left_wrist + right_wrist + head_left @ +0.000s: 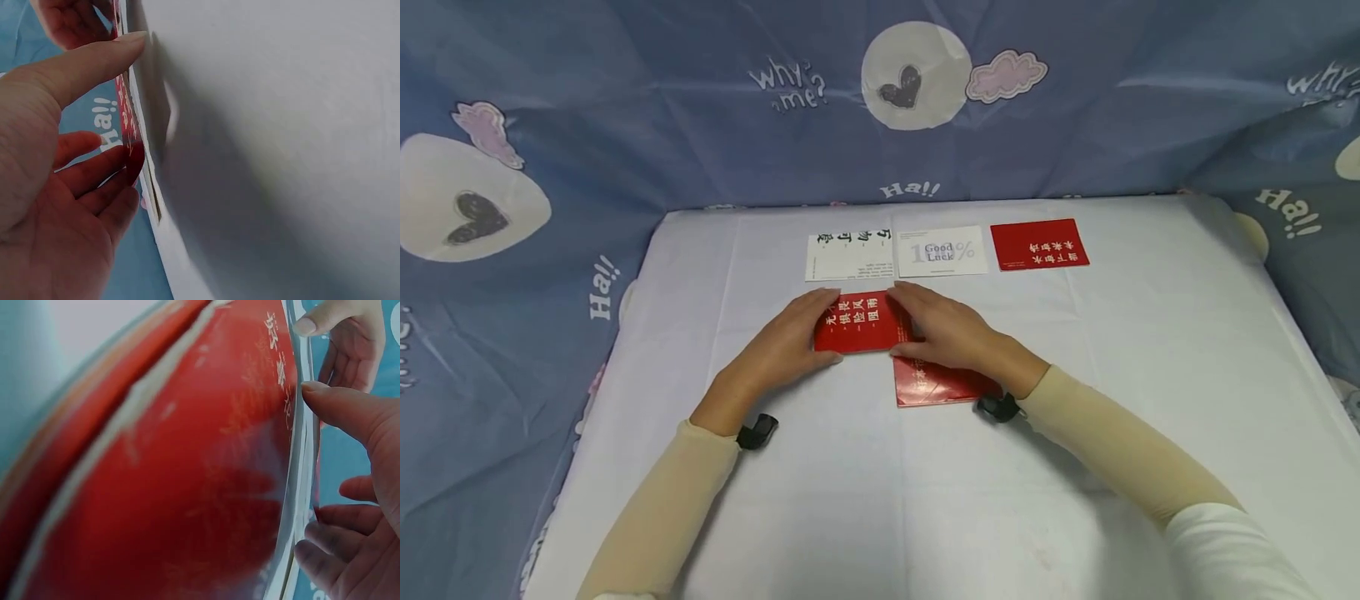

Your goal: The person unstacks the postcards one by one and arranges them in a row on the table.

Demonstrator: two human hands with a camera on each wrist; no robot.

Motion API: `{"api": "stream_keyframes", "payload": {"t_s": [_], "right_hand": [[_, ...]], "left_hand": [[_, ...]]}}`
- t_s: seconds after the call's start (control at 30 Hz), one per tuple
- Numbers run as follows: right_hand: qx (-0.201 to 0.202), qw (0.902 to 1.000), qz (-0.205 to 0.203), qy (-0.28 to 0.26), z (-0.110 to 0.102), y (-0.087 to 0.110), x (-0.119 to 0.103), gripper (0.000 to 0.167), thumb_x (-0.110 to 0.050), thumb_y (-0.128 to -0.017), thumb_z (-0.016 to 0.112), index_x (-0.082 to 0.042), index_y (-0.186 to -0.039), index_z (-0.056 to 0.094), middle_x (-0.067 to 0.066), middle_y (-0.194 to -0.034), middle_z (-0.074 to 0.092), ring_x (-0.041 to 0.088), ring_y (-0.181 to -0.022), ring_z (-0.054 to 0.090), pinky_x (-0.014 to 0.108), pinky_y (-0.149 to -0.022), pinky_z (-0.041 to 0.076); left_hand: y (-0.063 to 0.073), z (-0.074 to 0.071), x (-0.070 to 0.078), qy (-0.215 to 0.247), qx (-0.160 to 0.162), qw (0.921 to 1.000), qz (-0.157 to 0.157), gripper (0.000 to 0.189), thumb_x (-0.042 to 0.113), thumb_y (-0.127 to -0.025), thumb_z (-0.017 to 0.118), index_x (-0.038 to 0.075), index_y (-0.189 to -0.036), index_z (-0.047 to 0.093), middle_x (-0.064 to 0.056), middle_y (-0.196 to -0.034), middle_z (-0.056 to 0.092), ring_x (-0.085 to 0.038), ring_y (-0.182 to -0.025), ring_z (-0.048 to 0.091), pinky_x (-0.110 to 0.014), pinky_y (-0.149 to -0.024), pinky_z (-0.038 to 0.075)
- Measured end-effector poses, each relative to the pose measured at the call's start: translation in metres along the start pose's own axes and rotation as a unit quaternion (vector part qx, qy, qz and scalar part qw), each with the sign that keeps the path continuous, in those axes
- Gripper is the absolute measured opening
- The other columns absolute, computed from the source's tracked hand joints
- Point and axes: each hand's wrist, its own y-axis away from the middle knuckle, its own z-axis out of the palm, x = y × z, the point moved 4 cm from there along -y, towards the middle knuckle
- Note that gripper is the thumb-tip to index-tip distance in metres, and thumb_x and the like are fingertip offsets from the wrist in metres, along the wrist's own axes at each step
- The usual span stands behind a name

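Observation:
A red card [853, 332] with white Chinese writing lies near the middle of the white surface. My left hand [788, 335] holds its left end, thumb at the near edge and fingers at the far edge. At the right end, my right hand [951, 330] grips the card the same way. Partly beneath the right hand lies a second red card [936, 388], its upper part hidden. The right wrist view shows this glossy second card [181, 481] large and close, while the left wrist view catches the held card [127, 112] nearly edge-on.
Along the back lie a white card with black writing [850, 260], a white "Good Luck" card [942, 263] and another red card [1037, 250]. Blue printed cloth [715, 150] rises behind the white surface [820, 517] and at its sides.

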Motion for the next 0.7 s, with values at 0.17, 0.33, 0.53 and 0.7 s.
{"api": "stream_keyframes", "payload": {"t_s": [0.17, 0.33, 0.53, 0.7], "right_hand": [[-0.005, 1.0, -0.004, 0.0, 0.001, -0.004, -0.001, 0.092, -0.038, -0.088, 0.085, -0.005, -0.159, 0.038, 0.015, -0.162, 0.041, 0.029, -0.147, 0.041, 0.047, -0.113, 0.046], [-0.015, 0.9999, -0.003, 0.001, 0.002, -0.007, 0.0, 0.091, -0.037, -0.088, 0.085, -0.004, -0.159, 0.039, 0.015, -0.162, 0.041, 0.029, -0.148, 0.04, 0.047, -0.114, 0.045], [-0.008, 0.9999, -0.01, 0.003, 0.002, -0.01, 0.0, 0.088, -0.037, -0.089, 0.083, -0.004, -0.158, 0.04, 0.015, -0.161, 0.042, 0.029, -0.147, 0.042, 0.047, -0.113, 0.046], [-0.009, 0.9999, -0.007, 0.003, 0.002, -0.014, 0.0, 0.087, -0.037, -0.09, 0.082, -0.003, -0.158, 0.04, 0.015, -0.161, 0.043, 0.028, -0.147, 0.042, 0.047, -0.114, 0.045]], "left_hand": [[-0.002, 0.0, -0.007, 0.014, 0.0, 0.9999, -0.007, 0.098, 0.016, -0.085, 0.088, 0.008, -0.164, 0.032, -0.013, -0.166, 0.035, -0.033, -0.15, 0.032, -0.054, -0.119, 0.036], [-0.004, 0.0, -0.011, 0.016, -0.001, 0.9999, 0.0, 0.097, 0.017, -0.085, 0.087, 0.007, -0.164, 0.032, -0.015, -0.165, 0.035, -0.034, -0.15, 0.033, -0.054, -0.119, 0.036], [-0.006, -0.003, -0.014, 0.009, -0.001, 1.0, -0.001, 0.097, 0.017, -0.085, 0.087, 0.007, -0.163, 0.032, -0.015, -0.165, 0.035, -0.035, -0.15, 0.033, -0.055, -0.12, 0.035], [-0.009, -0.006, -0.017, 0.008, -0.006, 0.9999, 0.003, 0.096, 0.016, -0.085, 0.087, 0.006, -0.163, 0.031, -0.015, -0.166, 0.034, -0.035, -0.151, 0.031, -0.054, -0.121, 0.033]]}}
